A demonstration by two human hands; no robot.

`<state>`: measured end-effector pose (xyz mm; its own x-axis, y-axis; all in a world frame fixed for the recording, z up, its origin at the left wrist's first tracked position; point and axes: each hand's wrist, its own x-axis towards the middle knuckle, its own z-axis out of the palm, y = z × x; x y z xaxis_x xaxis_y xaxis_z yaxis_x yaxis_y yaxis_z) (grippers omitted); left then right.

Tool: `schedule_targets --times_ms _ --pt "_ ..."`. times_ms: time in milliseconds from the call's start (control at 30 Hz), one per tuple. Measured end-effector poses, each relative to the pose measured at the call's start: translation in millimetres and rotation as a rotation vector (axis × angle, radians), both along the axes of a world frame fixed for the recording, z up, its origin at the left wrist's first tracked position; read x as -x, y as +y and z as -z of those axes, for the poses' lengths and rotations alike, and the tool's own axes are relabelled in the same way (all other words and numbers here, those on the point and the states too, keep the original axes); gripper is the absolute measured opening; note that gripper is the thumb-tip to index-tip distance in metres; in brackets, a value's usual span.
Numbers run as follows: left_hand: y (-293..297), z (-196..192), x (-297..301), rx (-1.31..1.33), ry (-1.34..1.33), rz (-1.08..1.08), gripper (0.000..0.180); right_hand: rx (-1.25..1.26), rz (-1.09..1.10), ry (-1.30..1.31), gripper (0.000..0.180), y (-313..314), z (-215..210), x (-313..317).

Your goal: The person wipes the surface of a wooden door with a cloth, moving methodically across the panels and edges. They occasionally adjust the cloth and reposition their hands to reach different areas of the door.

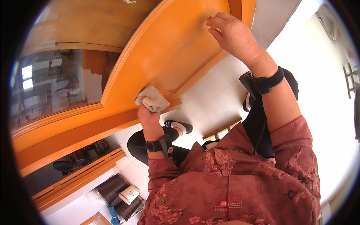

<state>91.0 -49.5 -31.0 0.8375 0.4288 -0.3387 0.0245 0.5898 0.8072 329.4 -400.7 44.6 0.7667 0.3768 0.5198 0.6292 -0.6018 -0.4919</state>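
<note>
My left hand (149, 114) is closed round a crumpled light grey cloth (153, 99), which rests against the lower part of an orange wooden door panel (159, 62). The cloth hides most of the fingers. Farther up on the right, my right hand (231, 33) pinches a small brass-coloured handle (209, 18) on the same panel. Its fingertips are bent and partly hidden, and the handle shows only a little. Each wrist wears a black strap with a small device.
Reflective glass (63, 82) fills a frame left of the panel. Below it, an open lower compartment (80, 159) holds dark objects. A pale paper cup (128, 194) lies among dark brown rolls at lower left. A wooden stool (222, 128) stands on the pale tiled floor by my legs.
</note>
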Motion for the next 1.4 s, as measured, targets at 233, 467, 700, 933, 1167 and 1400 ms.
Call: schedule_targets --times_ms 233,467,700,933,1167,1400 --pt "10 125 -13 0.079 0.319 -0.166 0.02 0.013 -0.039 0.009 0.017 0 -4 2" --pt "10 208 -20 0.057 0.38 -0.049 0.007 0.061 -0.052 0.036 0.017 9 -3 1" --pt "4 238 -32 0.008 0.43 -0.044 0.01 0.17 -0.099 0.043 0.018 20 -2 -4" --pt "3 217 -36 -0.087 0.345 0.112 0.008 0.132 -0.103 0.009 0.018 16 -3 -2" --pt "-48 150 -67 0.438 0.319 0.006 0.019 0.019 -0.06 0.005 0.02 -2 -5 -3" --pt "-76 171 -87 0.37 0.291 0.21 0.021 -0.096 0.02 -0.016 0.017 -23 -11 -9"
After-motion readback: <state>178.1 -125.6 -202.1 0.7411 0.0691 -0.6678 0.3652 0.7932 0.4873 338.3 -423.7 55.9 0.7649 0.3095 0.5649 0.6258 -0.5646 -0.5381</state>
